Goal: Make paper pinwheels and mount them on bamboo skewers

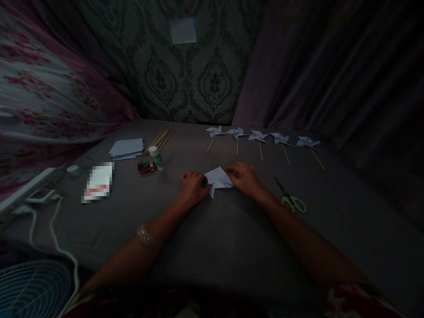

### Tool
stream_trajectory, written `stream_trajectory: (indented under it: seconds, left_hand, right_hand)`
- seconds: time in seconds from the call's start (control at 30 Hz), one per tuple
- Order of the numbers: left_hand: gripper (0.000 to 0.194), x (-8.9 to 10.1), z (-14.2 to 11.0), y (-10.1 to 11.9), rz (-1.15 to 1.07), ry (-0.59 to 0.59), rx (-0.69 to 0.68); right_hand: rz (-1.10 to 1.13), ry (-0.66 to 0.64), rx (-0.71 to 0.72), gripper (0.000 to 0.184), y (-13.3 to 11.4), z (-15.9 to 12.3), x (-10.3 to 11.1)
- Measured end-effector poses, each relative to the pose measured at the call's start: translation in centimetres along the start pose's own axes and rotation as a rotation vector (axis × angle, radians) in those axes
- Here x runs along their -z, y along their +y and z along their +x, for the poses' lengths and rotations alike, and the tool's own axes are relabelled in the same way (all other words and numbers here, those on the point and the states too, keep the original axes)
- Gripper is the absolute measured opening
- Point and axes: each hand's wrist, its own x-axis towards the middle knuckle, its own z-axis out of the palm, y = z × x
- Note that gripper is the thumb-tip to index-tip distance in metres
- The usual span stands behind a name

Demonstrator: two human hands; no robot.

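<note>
A folded piece of white paper (218, 179) lies on the grey cloth-covered surface (212, 238) between my two hands. My left hand (193, 187) rests with curled fingers pinching the paper's left edge. On the paper's right side my right hand (245, 177) presses down with bent fingers. A bracelet (145, 235) sits on my left wrist. The light is dim, so the fingertips are hard to make out.
Several finished white paper pinwheels on sticks (260, 138) lie in a row behind. Green-handled scissors (291, 201) lie to the right. To the left are a glue bottle (156, 157), a small red box (146, 167), wooden sticks (161, 138), stacked paper (126, 148), a fan (33, 289).
</note>
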Motion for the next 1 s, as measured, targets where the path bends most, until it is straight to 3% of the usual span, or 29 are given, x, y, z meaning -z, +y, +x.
stream_trajectory:
  seconds: [0.13,0.33,0.6,1.0]
  left_hand:
    - [0.019,-0.4,0.3,-0.6,0.021,0.009,-0.051]
    - [0.015,-1.0,0.7,-1.6,-0.006,0.021,-0.153]
    - [0.017,-0.2,1.7,-1.4,-0.01,-0.031,-0.155]
    - [0.022,-0.6,3.8,-3.0,0.043,-0.029,-0.402]
  right_hand:
    - [0.005,0.06,-0.042,0.028,1.8,-2.1,-0.5]
    - [-0.019,0.048,0.039,0.043,2.6,-4.0,-1.3]
    - [-0.05,0.051,0.155,0.042,2.5,-4.3,-1.0]
    - [-0.113,0.082,0.337,0.024,1.9,-4.5,-1.1]
